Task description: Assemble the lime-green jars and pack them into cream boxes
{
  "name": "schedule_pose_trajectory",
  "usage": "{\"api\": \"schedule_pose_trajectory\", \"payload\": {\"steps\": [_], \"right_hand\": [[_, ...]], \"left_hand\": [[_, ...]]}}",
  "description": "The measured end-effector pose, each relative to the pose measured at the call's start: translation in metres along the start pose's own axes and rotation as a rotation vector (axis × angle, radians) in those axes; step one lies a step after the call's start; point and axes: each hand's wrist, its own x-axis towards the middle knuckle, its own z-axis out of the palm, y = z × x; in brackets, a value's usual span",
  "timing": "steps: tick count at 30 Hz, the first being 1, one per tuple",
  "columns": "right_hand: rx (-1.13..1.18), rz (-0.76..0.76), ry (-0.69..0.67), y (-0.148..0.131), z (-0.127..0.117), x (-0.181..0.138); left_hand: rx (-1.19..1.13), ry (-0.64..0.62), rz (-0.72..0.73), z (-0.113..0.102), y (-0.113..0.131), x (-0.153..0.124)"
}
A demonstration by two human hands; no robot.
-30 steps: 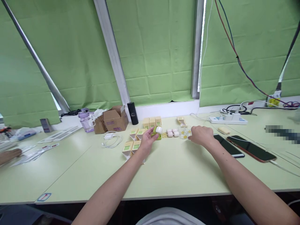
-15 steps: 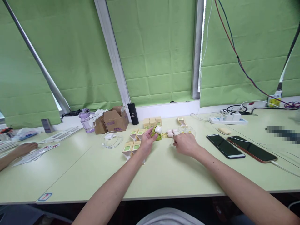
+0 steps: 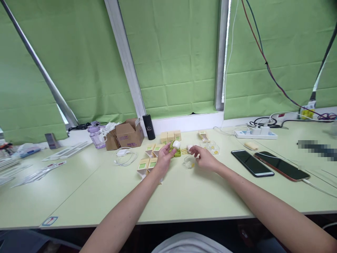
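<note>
My left hand is closed around a small green case with a rounded white piece in its top. The case's lower green part shows beyond my fingertips. To the right, my right hand has its fingers curled down on a pale pink block, and it covers what is behind it. A clear plastic piece with a yellow spot lies in front of these fingers. Small yellow pieces sit between both hands. Behind my right hand is a clear tray with yellow spots.
Several small cream boxes with green panels stand left of my left hand, more behind it. Two phones and a power strip lie at right. A cardboard box, black cylinder and purple bottle stand at the back left.
My right hand has let go of the clear plastic piece, now lying on the table, and shifted left to the pale pink blocks. Another person's hand at the far left has left view.
</note>
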Motion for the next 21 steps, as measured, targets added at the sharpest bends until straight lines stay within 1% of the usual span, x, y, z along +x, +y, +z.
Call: {"api": "schedule_pose_trajectory", "payload": {"steps": [2,5,8,10,12,14,18,21], "right_hand": [[0.111,0.037,-0.067,0.008,0.006,0.002],[0.187,0.087,-0.124,0.013,0.014,0.004],[0.254,0.093,-0.134,0.013,0.015,0.005],[0.342,0.096,-0.115,0.014,0.014,0.006],[0.476,0.112,-0.082,0.013,0.014,0.007],[0.657,0.128,-0.066,0.011,0.015,0.008],[1.064,0.130,-0.110,0.004,0.016,0.007],[1.255,0.143,-0.135,0.002,0.015,0.005]], "left_hand": [[0.003,0.001,0.005,0.000,-0.001,0.000],[0.005,-0.006,0.007,0.000,-0.001,0.001],[0.003,-0.001,0.011,0.001,0.000,0.001],[0.001,0.010,0.017,0.001,0.001,0.000],[0.001,0.016,0.021,0.001,0.002,0.000],[0.006,0.021,0.023,0.002,0.003,0.000],[0.010,0.031,0.027,0.002,0.005,0.000],[-0.001,0.038,0.024,0.001,0.005,0.000]]}}
